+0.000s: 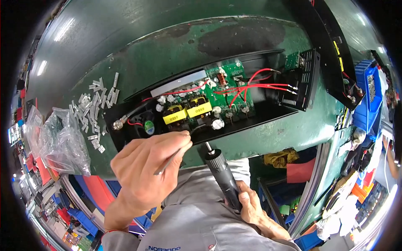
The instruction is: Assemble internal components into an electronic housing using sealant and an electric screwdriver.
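My left hand (146, 167) is closed on slim metal tweezers (171, 159); their dark tip reaches over the near wall of a long black metal case (268, 118). Inside that case lies a green circuit board (222, 95) with two yellow-wrapped transformers (199, 109), white-coated parts and a round capacitor (217, 124). My right hand (251, 205) grips a black electric screwdriver (224, 175), its bit pointing up at the case's near edge, apart from it. Red wires (259, 85) run from the board toward a vented black end panel (307, 83). A small fan (147, 125) sits at the left end.
Small pale bar-shaped pieces (94, 102) lie scattered left of the case, beside a clear plastic bag (63, 138). Another black case (335, 46) stands at the right, near a blue bin (369, 96) of small parts. The green tabletop (289, 136) ends close to my body.
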The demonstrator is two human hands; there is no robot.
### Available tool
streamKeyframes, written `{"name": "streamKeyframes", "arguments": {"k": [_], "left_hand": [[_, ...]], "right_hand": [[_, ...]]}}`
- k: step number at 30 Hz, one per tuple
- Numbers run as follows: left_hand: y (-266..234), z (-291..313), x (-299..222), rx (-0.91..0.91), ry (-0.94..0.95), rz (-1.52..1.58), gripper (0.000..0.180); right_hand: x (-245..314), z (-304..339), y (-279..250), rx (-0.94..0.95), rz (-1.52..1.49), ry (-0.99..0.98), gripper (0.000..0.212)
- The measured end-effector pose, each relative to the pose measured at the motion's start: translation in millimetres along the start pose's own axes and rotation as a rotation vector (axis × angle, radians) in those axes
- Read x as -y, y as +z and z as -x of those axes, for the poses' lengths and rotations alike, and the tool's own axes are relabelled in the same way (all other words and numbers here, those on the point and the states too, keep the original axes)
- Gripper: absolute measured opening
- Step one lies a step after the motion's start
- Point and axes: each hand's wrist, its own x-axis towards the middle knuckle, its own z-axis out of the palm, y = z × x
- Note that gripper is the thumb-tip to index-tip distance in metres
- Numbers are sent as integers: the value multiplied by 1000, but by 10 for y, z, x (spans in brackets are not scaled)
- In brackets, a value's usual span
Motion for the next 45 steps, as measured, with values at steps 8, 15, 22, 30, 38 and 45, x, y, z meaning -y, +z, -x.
{"name": "streamKeyframes", "arguments": {"k": [8,15,22,30,38,45], "left_hand": [[-26,-8,24,-2,-15,41,24],[-97,-74,-95,89,-134,108,18],[-308,-79,-312,112,-128,-28,29],[32,-178,-196,368,-82,-246,33],[44,-191,-254,411,-168,-289,44],[54,-179,-211,399,-158,-252,44]], "right_hand": [[-53,-40,-41,180,-470,165,103],[-7,-25,-34,248,-512,218,61],[79,21,50,135,-358,239,39],[-32,-19,33,164,-151,153,47],[-121,-23,36,196,-165,205,51],[-95,-57,56,218,-389,169,102]]}}
